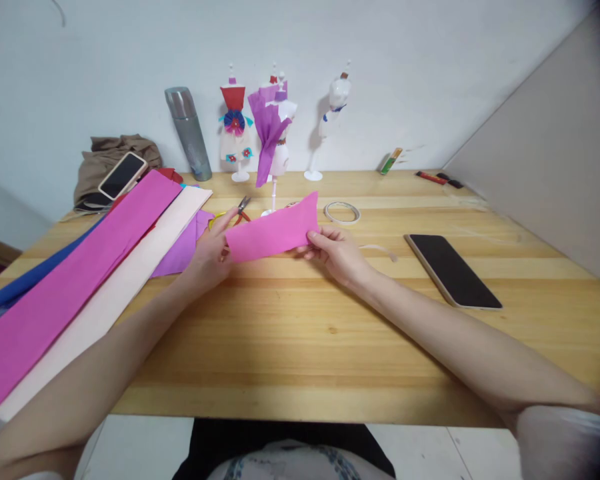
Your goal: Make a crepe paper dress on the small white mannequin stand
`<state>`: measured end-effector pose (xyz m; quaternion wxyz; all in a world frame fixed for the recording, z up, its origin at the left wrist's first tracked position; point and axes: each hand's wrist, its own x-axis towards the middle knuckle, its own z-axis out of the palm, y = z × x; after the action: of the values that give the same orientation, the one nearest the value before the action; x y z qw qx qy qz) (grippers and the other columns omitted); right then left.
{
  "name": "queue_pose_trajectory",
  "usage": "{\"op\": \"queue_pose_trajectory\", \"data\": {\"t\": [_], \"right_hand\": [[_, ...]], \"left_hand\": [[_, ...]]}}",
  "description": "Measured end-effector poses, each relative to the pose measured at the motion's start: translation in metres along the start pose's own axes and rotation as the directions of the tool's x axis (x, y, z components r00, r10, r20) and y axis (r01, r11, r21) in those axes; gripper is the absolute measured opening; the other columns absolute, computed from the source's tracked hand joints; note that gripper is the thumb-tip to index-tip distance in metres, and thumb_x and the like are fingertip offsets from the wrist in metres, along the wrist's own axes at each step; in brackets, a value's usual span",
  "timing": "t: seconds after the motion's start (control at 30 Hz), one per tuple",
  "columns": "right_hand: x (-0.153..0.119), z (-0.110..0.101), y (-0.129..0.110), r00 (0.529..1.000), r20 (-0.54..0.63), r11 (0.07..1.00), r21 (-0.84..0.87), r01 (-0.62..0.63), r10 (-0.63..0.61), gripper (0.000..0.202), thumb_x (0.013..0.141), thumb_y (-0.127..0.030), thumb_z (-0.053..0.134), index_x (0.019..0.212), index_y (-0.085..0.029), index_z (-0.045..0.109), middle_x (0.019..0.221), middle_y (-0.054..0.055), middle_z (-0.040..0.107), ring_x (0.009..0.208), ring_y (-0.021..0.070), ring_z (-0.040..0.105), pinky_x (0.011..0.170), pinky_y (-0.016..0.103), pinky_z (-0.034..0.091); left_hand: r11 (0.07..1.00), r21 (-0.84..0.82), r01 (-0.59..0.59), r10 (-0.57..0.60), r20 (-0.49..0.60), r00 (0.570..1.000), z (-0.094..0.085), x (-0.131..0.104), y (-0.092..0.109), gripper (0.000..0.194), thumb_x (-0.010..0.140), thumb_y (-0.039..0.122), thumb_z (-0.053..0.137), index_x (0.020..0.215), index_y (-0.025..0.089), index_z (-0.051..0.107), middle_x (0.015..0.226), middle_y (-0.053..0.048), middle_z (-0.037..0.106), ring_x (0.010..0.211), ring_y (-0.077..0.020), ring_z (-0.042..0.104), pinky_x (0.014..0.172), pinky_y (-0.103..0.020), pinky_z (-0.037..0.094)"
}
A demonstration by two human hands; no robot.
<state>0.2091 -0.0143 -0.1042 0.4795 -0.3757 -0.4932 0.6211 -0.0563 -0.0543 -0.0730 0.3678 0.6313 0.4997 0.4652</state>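
Note:
A bright pink piece of crepe paper [275, 232] is stretched between my two hands above the table. My right hand [336, 252] pinches its right end between thumb and fingers. At the other end, my left hand [211, 257] grips the paper's edge with its index finger sticking out. Just beyond that finger lie scissors [243, 205] with red and yellow handles, partly hidden. Behind the paper stands a small white mannequin [280, 157] with purple paper draped on its side; its base is mostly covered.
Long folded papers, magenta [95, 273] and pale pink [130, 280], lie at left. More mannequins, one in a red top [233, 99] and a barer one [339, 93], stand near the wall. A tape roll [342, 213], phone [453, 270] and grey bottle [189, 137] are around.

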Motion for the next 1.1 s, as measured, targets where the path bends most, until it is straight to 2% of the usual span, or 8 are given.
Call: {"op": "queue_pose_trajectory", "data": {"t": [0.13, 0.27, 0.37, 0.5, 0.63, 0.83, 1.0, 1.1], "right_hand": [[0.002, -0.001, -0.002, 0.996, -0.036, 0.993, 0.089, -0.076, 0.079, 0.028, 0.071, -0.039, 0.087, 0.074, -0.019, 0.068, 0.067, 0.005, 0.074, 0.059, 0.0141, 0.069, 0.055, 0.023, 0.057], [0.004, -0.002, -0.003, 0.995, -0.055, 0.991, 0.111, -0.074, 0.080, 0.025, 0.074, -0.035, 0.086, 0.077, -0.018, 0.068, 0.069, 0.005, 0.073, 0.063, 0.0139, 0.071, 0.057, 0.021, 0.058], [0.003, -0.001, -0.003, 0.993, -0.044, 0.987, 0.124, -0.101, 0.107, 0.024, 0.074, -0.034, 0.086, 0.075, -0.019, 0.067, 0.069, 0.006, 0.074, 0.063, 0.0149, 0.071, 0.056, 0.022, 0.059], [-0.001, 0.001, -0.004, 0.995, -0.006, 0.991, 0.089, -0.098, 0.099, 0.025, 0.071, -0.030, 0.088, 0.077, -0.019, 0.066, 0.069, 0.006, 0.076, 0.060, 0.0144, 0.072, 0.056, 0.021, 0.059], [-0.002, 0.000, -0.006, 0.995, 0.035, 0.994, 0.042, -0.097, 0.095, 0.029, 0.074, -0.038, 0.087, 0.080, -0.017, 0.068, 0.071, 0.007, 0.077, 0.064, 0.0161, 0.075, 0.057, 0.021, 0.060], [0.000, -0.005, -0.009, 0.986, 0.020, 0.983, -0.077, -0.166, 0.168, 0.032, 0.072, -0.041, 0.088, 0.075, -0.014, 0.072, 0.067, 0.010, 0.076, 0.056, 0.0131, 0.070, 0.049, 0.018, 0.054], [0.003, -0.006, -0.006, 0.979, 0.056, 0.975, -0.119, -0.187, 0.195, 0.034, 0.061, -0.042, 0.093, 0.069, -0.016, 0.072, 0.067, 0.007, 0.074, 0.059, 0.0133, 0.068, 0.055, 0.022, 0.056], [0.001, -0.004, -0.007, 0.994, 0.029, 0.985, -0.139, -0.101, 0.106, 0.036, 0.062, -0.047, 0.090, 0.063, -0.019, 0.068, 0.066, 0.003, 0.070, 0.060, 0.0134, 0.063, 0.061, 0.027, 0.055]], "left_hand": [[0.982, 0.039, -0.183, 0.175, 0.166, 0.971, 0.004, -0.003, -0.005, 0.041, 0.073, 0.013, 0.069, 0.113, 0.022, 0.074, 0.133, -0.011, 0.065, 0.123, -0.0281, 0.061, 0.088, -0.033, 0.055], [0.955, -0.294, 0.049, 0.025, 0.241, 0.970, 0.004, -0.002, -0.008, 0.052, 0.070, 0.023, 0.075, 0.122, 0.022, 0.070, 0.124, -0.010, 0.071, 0.111, -0.0291, 0.068, 0.087, -0.038, 0.058], [0.900, -0.394, 0.187, -0.113, 0.204, 0.972, 0.003, -0.004, -0.008, 0.055, 0.070, 0.033, 0.081, 0.123, 0.021, 0.069, 0.119, -0.011, 0.073, 0.105, -0.0283, 0.071, 0.081, -0.037, 0.059], [0.872, -0.421, 0.248, -0.173, 0.209, 0.962, 0.005, -0.003, -0.011, 0.039, 0.072, 0.048, 0.082, 0.094, 0.018, 0.074, 0.096, -0.009, 0.075, 0.097, -0.0248, 0.072, 0.084, -0.037, 0.059], [0.819, -0.496, 0.287, -0.228, 0.178, 0.957, 0.007, 0.006, -0.013, 0.052, 0.076, 0.069, 0.070, 0.087, 0.018, 0.071, 0.093, -0.011, 0.076, 0.104, -0.0270, 0.071, 0.088, -0.041, 0.059], [0.913, -0.375, 0.160, -0.112, 0.147, 0.983, 0.003, 0.005, -0.009, 0.030, 0.068, 0.047, 0.083, 0.084, 0.022, 0.075, 0.094, -0.008, 0.076, 0.108, -0.0291, 0.068, 0.092, -0.042, 0.057], [0.976, -0.155, 0.153, -0.153, 0.012, 0.988, 0.005, -0.004, -0.008, 0.027, 0.070, 0.043, 0.081, 0.062, 0.020, 0.068, 0.067, -0.001, 0.064, 0.076, -0.0199, 0.062, 0.075, -0.033, 0.052], [0.996, -0.058, 0.065, -0.068, -0.045, 0.997, 0.006, -0.006, -0.007, 0.030, 0.076, 0.042, 0.074, 0.058, 0.021, 0.063, 0.062, 0.000, 0.056, 0.067, -0.0166, 0.053, 0.070, -0.031, 0.048]]}}
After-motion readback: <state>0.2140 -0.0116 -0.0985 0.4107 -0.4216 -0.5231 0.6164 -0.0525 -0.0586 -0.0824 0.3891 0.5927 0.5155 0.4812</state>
